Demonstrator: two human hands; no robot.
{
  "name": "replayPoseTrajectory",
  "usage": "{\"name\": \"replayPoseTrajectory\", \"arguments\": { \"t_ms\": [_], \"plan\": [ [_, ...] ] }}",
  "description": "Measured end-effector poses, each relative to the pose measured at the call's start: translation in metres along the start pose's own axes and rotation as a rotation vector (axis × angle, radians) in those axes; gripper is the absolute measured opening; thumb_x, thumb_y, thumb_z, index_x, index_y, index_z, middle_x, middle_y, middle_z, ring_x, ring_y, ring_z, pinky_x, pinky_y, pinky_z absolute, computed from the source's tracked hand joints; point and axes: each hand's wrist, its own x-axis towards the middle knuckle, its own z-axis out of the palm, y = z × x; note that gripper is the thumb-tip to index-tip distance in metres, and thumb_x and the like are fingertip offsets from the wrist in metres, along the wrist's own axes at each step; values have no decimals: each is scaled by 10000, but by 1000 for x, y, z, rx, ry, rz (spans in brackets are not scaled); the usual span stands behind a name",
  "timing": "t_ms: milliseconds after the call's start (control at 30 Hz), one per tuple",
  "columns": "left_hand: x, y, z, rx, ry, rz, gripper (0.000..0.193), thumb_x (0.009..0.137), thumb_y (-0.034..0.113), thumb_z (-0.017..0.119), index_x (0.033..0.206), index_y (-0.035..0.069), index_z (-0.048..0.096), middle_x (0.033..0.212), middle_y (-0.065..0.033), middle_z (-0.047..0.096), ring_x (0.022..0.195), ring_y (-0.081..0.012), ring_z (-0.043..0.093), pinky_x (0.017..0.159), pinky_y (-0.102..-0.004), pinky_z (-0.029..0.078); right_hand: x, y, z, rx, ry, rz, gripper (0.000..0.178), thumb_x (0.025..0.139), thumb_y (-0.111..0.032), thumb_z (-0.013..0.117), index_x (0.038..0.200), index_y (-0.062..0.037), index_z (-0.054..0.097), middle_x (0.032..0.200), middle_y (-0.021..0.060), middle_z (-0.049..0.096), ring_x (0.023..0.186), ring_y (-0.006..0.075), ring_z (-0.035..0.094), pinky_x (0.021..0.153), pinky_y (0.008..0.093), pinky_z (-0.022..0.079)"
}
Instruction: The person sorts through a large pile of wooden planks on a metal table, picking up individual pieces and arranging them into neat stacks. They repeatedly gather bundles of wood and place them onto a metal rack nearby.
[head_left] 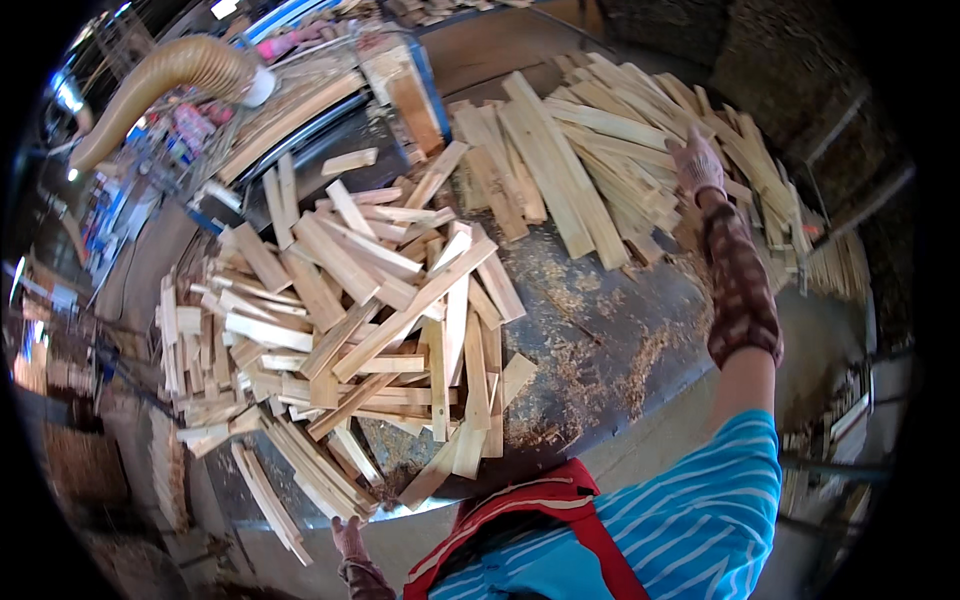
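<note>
Clearly, planks (607,123) lie under the right hand (697,168) and beside the left (350,541), fingers (693,138) apart on both.

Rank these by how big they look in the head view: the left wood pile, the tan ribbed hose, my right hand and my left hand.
1. Left wood pile
2. Tan ribbed hose
3. Right hand
4. Left hand
This ranks visible size only, not real size.

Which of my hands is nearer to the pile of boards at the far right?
Your right. The right hand is right at that pile of boards; the left hand is well away, low in the picture, beside the other wood pile.
</note>
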Motion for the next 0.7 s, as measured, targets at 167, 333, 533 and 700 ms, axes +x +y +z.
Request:
{"name": "replayPoseTrajectory", "arguments": {
  "t_ms": [167,333,533,700],
  "plan": [
    [-27,6,13,-121,-116,-28,490,787,126,741,1218,-59,602,1124,-115,670,989,-201,595,893,-335,491,-88,-84,120,-299,-599,-1029,198,952,-209,557,1027,-72,679,1021,159,696,1015,360,673,866,438,556],
    [-2,69,52,-246,17,-34,582,824,69,725,1368,-65,568,1232,-142,680,1108,-231,649,960,-316,510,-182,-154,187,315,-678,-1238,249,944,-230,554,1104,-77,668,1103,144,676,1068,355,665,902,414,556],
    [8,277,107,-592,-127,489,508,944,34,667,1429,-28,529,1314,-97,640,1156,-197,617,1017,-339,496,-209,-271,208,729,-532,-817,462,988,-433,542,1225,-44,622,1129,181,709,1025,362,683,901,437,549],
    [90,444,173,-448,-353,646,799,954,46,662,1599,-14,194,1639,-205,271,1488,-312,317,1202,-385,299,-227,-353,153,430,-1000,-657,478,991,-404,553,1367,-109,559,1018,203,701,930,332,697,792,449,574]
  ]
}}
